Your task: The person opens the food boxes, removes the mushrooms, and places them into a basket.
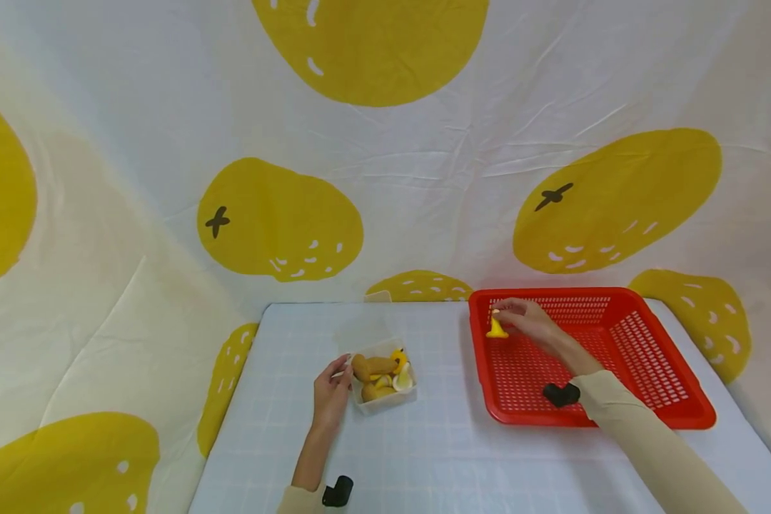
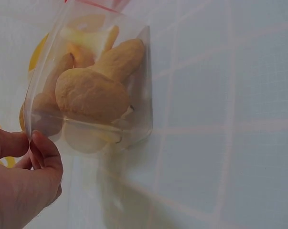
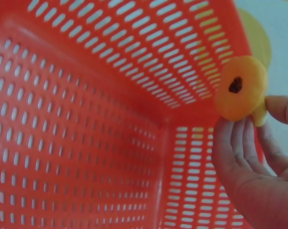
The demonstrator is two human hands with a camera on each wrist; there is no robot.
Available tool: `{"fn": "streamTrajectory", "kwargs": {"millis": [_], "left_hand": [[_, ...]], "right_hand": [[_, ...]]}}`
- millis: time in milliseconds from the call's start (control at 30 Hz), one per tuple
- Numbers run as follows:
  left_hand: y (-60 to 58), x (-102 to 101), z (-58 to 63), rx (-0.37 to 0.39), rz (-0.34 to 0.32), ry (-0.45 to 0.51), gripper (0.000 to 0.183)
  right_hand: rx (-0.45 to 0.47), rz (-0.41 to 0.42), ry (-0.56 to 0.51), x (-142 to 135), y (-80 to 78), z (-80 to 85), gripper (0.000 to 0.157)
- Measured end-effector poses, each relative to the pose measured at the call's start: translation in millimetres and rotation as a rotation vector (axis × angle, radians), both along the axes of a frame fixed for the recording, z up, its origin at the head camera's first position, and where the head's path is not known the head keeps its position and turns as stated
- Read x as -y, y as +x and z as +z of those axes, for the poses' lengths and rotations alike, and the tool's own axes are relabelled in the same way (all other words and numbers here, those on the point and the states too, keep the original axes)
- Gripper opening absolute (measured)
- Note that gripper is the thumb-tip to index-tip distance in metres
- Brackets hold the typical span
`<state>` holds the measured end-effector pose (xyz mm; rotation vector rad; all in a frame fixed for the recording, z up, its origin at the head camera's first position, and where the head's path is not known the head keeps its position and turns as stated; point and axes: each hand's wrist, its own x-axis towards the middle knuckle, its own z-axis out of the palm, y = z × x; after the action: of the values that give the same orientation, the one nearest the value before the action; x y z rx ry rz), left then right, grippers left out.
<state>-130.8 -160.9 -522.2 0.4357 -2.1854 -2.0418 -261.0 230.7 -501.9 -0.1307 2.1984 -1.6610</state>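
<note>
My left hand pinches the left wall of a clear plastic box between thumb and fingers. Inside the box lie several brown mushrooms, with yellow and whitish pieces among them at the right. Over the left part of a red basket, my right hand holds a yellow mushroom by its stem. Its orange-yellow cap hangs downward and has a dark spot in the middle, seen in the right wrist view.
The red perforated basket stands on the right side of the white checked table. A transparent lid stands open behind the box. A cloth with big yellow fruit prints hangs behind the table.
</note>
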Motion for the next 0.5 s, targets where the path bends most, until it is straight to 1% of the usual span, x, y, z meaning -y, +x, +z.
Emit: {"fn": "streamTrajectory", "kwargs": {"millis": [200, 300, 400, 500], "left_hand": [[1.5, -1.8, 3.8, 0.002, -0.001, -0.014, 0.034], [1.1, -0.8, 1.7, -0.002, -0.001, -0.014, 0.034], [-1.8, 1.7, -6.1, 0.001, 0.001, 0.0, 0.034], [-5.8, 4.7, -19.4, 0.001, 0.015, 0.003, 0.034]], "right_hand": [[0.039, 0.024, 0.063, -5.9, -5.2, -14.7, 0.042], [0.053, 0.05, 0.075, -7.2, -7.6, -21.2, 0.04], [0.056, 0.08, 0.102, -6.7, -8.5, -25.4, 0.038], [0.059, 0.099, 0.139, -3.6, -9.7, -29.7, 0.035]]}}
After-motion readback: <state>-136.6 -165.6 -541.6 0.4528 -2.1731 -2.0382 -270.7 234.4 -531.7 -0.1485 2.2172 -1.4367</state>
